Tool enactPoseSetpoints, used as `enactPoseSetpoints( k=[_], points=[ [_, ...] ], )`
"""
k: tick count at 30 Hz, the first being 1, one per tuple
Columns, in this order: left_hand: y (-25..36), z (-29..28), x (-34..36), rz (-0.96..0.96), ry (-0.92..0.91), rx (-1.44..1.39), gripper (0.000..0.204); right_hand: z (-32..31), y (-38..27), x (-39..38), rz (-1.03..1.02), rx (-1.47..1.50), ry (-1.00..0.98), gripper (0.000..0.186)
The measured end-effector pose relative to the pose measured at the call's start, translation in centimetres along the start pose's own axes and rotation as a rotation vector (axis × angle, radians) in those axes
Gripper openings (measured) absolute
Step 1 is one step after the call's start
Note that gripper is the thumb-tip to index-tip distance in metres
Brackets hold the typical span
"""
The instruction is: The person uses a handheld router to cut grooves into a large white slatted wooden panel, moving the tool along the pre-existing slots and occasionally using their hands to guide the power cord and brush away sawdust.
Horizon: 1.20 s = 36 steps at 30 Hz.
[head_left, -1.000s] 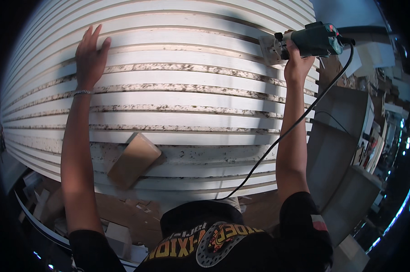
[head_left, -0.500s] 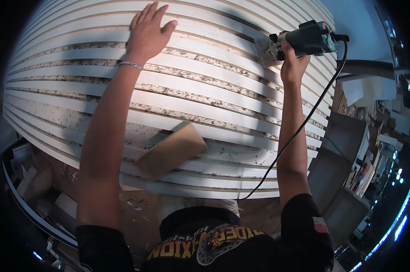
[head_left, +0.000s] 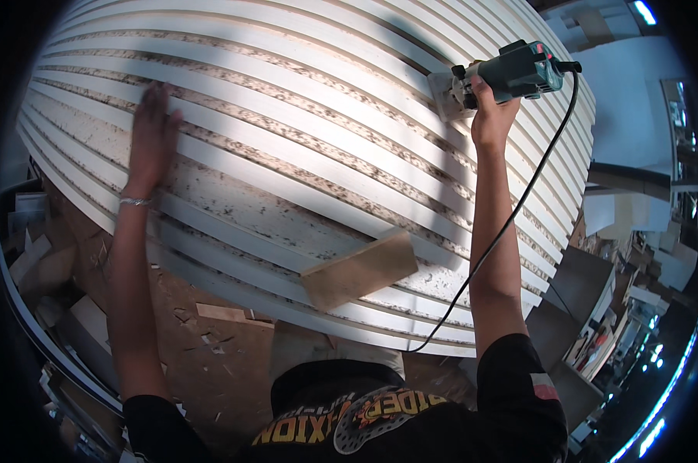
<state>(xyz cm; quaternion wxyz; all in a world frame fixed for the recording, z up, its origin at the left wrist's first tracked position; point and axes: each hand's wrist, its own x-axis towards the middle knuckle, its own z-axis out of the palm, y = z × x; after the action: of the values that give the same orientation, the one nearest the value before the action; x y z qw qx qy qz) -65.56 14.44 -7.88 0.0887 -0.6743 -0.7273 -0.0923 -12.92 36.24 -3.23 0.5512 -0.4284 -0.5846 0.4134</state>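
Left hand (head_left: pixel 154 139) lies farther left and nearer the body than in the earlier frame, over the white slatted panel (head_left: pixel 249 170); slats just left of the green handheld router (head_left: pixel 519 69) are thus uncovered, and the right hand (head_left: pixel 494 112) alone holds the tool. From left to right: the left hand, a chain bracelet (head_left: pixel 135 201) at its wrist, is flat, its extended fingers close together and grasping nothing visible; because it is shadowed and blurred, contact with the panel cannot be judged. Beyond the panel's near edge, a pale offcut (head_left: pixel 221 312) lies on the littered floor (head_left: pixel 187 359). Askew across the lower slats rests a wooden block (head_left: pixel 360 270), farther right in the view than before, while the slats themselves slope more steeply. At right, the right hand is wrapped around the router, whose pale base faces the slats, farther inside the panel's right edge than earlier. A black cord (head_left: pixel 523 202) trails from the router's rear across the right forearm.
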Motion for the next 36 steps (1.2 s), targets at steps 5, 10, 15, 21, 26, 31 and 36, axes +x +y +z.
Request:
enactPoseSetpoints(
  k=[5,10,15,21,26,31,36],
  points=[
    [-5.3,-0.3,-3.0,-0.163,0.002,0.043,0.065,5.3,0.6,1.1,-0.007,-0.002,-0.021,0.035],
    [-4.6,-1.1,-3.2,-0.141,0.031,0.055,0.063,11.1,0.9,2.3,0.004,0.019,-0.066,0.033],
    [-3.4,-2.2,-2.7,-0.238,-0.015,0.032,0.064,17.2,0.0,3.2,-0.034,-0.049,-0.066,0.033],
    [-3.2,-3.3,-2.4,-0.287,-0.041,-0.038,0.066,24.5,-0.1,4.4,-0.051,-0.013,-0.112,0.034],
    [-3.5,-3.5,-2.4,-0.287,-0.005,-0.076,0.069,29.9,0.6,5.8,-0.060,-0.022,-0.196,0.036],
    [-3.9,-3.9,-2.5,-0.307,-0.002,-0.126,0.068,36.2,0.6,6.9,-0.067,-0.037,-0.250,0.036],
    [-4.4,-4.0,-2.3,-0.325,0.006,-0.203,0.069,42.5,0.4,7.9,-0.067,-0.056,-0.255,0.035]
  ],
)
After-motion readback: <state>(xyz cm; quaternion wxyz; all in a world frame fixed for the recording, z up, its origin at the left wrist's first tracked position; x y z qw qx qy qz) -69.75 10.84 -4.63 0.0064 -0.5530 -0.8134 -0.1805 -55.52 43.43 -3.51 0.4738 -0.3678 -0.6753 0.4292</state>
